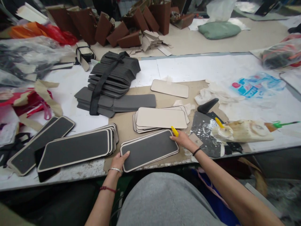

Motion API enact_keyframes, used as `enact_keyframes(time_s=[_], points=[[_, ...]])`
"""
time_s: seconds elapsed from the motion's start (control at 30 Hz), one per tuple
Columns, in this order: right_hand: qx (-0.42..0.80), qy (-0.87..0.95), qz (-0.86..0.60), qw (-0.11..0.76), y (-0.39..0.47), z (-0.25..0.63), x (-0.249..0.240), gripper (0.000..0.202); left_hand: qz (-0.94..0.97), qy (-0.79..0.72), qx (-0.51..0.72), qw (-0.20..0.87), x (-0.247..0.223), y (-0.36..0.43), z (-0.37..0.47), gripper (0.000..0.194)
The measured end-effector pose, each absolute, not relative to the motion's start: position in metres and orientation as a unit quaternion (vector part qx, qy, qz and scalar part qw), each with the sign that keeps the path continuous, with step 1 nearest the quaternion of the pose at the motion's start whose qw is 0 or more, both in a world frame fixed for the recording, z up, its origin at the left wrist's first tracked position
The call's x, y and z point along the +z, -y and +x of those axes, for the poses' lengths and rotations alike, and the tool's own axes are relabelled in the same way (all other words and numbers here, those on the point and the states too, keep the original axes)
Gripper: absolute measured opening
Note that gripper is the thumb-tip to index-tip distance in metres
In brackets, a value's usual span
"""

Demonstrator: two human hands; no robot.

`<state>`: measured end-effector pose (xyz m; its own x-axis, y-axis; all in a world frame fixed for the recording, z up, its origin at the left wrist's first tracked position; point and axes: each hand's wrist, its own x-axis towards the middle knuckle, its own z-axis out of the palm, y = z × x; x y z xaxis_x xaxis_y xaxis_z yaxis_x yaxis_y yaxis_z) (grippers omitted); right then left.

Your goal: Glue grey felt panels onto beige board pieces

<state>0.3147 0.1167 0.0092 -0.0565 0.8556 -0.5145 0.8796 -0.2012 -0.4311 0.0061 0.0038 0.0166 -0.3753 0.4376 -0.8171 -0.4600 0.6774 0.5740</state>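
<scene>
A dark grey rounded panel [150, 149] with a pale border tops a small stack near the table's front edge. At its left end is my left hand [119, 161], the thumb on the top face and the fingers hidden along the side. My right hand [182, 139] touches the panel's right end and holds a short yellow stick [174, 131] pointing up and left. Just behind lies a stack of cream panels [162, 117]. To the left, more bordered dark panels [75, 150] are piled in a slanting stack.
Bundled grey pieces [113, 75] under a black strap [105, 78] stand behind. On the right lie a glue-smeared bottle [251, 131], another yellow stick [219, 122] and a white-spattered dark sheet [204, 135]. Brown box-like pieces [131, 28] line the back, and plastic bags [30, 56] the left.
</scene>
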Motion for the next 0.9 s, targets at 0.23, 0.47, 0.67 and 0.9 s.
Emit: enact_keyframes(time_s=[0.23, 0.47, 0.67, 0.9], points=[[-0.36, -0.632, 0.687, 0.015, -0.118, 0.317, 0.003, 0.032, -0.003, -0.727, 0.398, 0.56, 0.014, -0.002, 0.004, 0.02], [-0.37, -0.625, 0.688, 0.011, -0.12, 0.316, 0.002, 0.028, 0.004, -0.722, 0.406, 0.56, 0.01, -0.001, 0.003, 0.029], [-0.312, -0.648, 0.693, 0.039, -0.114, 0.31, 0.017, 0.03, 0.0, -0.724, 0.402, 0.56, 0.013, -0.003, 0.005, 0.026], [-0.266, -0.69, 0.673, 0.006, -0.103, 0.304, 0.021, 0.024, 0.005, -0.728, 0.408, 0.551, 0.013, -0.002, 0.006, 0.02]])
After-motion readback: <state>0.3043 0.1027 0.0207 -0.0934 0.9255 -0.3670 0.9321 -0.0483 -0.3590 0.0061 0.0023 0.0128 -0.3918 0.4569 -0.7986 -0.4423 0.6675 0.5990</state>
